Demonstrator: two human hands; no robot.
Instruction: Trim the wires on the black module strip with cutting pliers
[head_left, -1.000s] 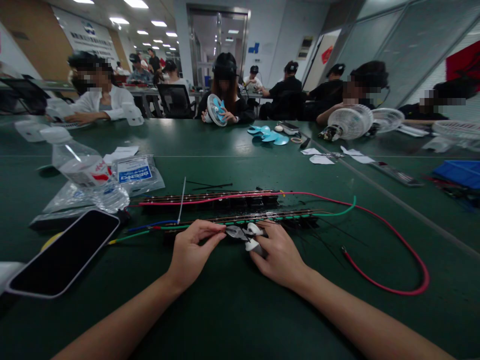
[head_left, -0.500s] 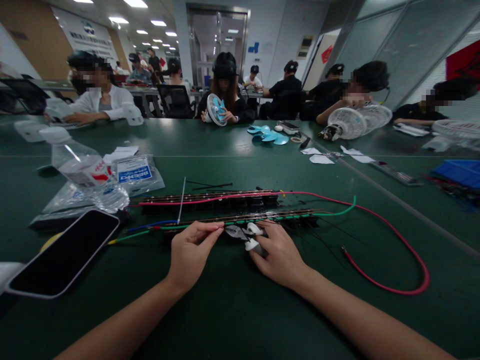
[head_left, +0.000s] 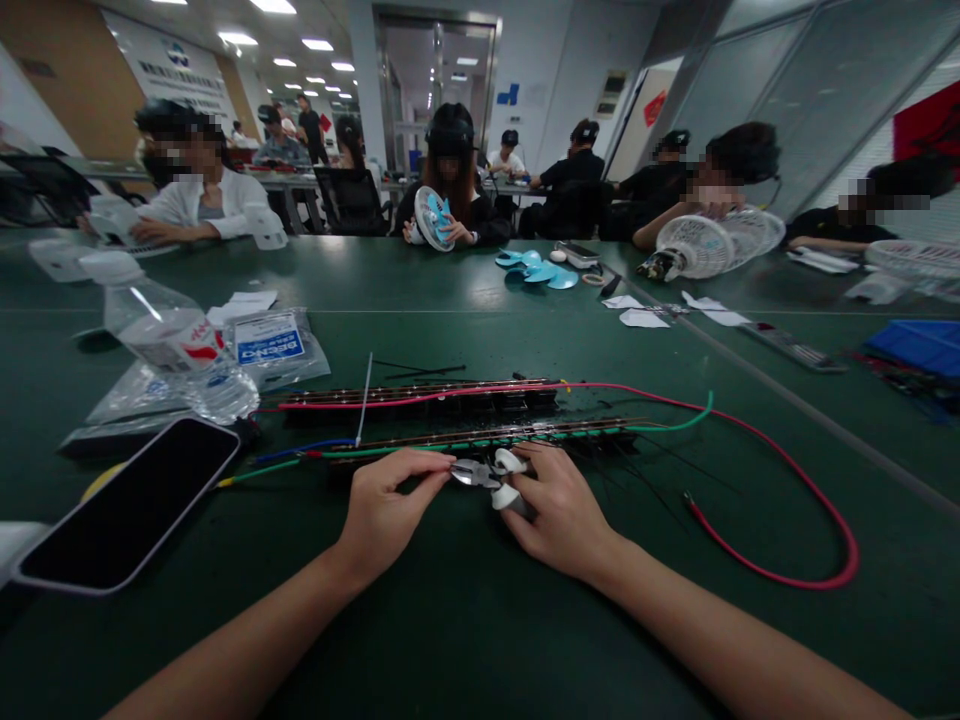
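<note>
My right hand (head_left: 559,500) is wrapped round the white and grey handles of small cutting pliers (head_left: 474,473), whose jaws point left. At the tip of the jaws, the thumb and fingers of my left hand (head_left: 386,505) are pinched together; anything between them is too small to make out. Just behind both hands lies a black terminal strip (head_left: 600,432) with a green wire (head_left: 694,420) along it. A second black strip (head_left: 495,397) lies farther back, with a red cable (head_left: 757,430) over it. A pale cable tie (head_left: 365,395) stands upright between the strips at the left.
A phone (head_left: 135,505), a water bottle (head_left: 169,345) and a plastic bag (head_left: 289,345) are at the left. Black cable ties (head_left: 420,370) lie behind the strips. Blue fan blades (head_left: 532,270) and a blue tray (head_left: 919,345) are farther off. Several people sit beyond.
My left hand has shifted slightly right, its fingertips now at the plier tip. The pliers have turned a little and their jaws catch more light.
</note>
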